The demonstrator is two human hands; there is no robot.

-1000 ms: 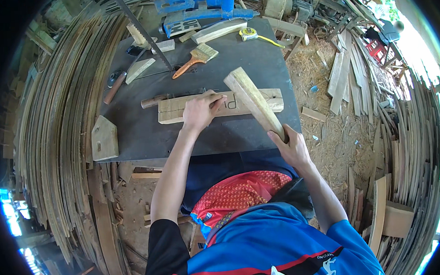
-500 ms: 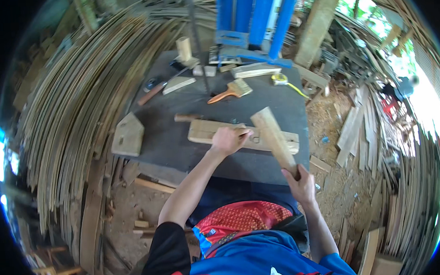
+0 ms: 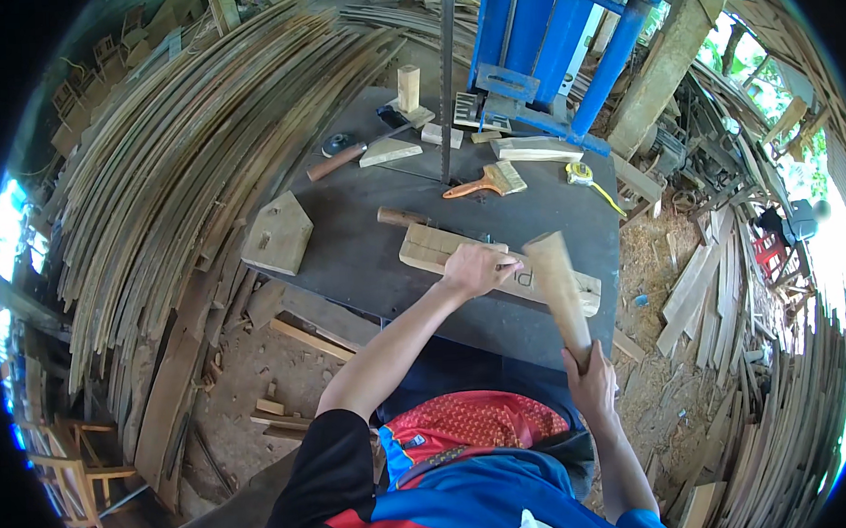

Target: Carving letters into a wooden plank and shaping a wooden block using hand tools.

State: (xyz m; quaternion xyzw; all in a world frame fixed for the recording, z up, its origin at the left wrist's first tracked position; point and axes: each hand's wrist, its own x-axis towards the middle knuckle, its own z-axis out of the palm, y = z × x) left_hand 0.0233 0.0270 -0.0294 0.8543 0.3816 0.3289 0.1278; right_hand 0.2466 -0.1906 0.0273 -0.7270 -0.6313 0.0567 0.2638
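Note:
A thick wooden block (image 3: 426, 248) lies on the dark tabletop, with a dark outlined mark on its top towards the right. My left hand (image 3: 480, 268) rests over the block's middle, its fingers closed in a pinch. Whatever small thing they grip is too hidden to name. In my right hand (image 3: 593, 381) is the narrow lower end of a club-like piece of wood (image 3: 560, 291), which slants up over the block's right part. Behind the block's left end lies a tool with a wooden handle (image 3: 401, 215), mostly hidden.
An upright saw blade (image 3: 448, 79) passes through the tabletop (image 3: 348, 267) near a blue machine frame (image 3: 527, 47). Around it lie a paintbrush (image 3: 488, 180), a yellow tape measure (image 3: 580, 173) and a wood-handled tool (image 3: 336, 162). A pointed wooden block (image 3: 278, 234) sits left; stacked planks (image 3: 156, 210) stand beyond.
My view has shifted, so the table appears further right and slightly lower. The club-like wood has changed its tilt a little above the block. My left hand stays on the block.

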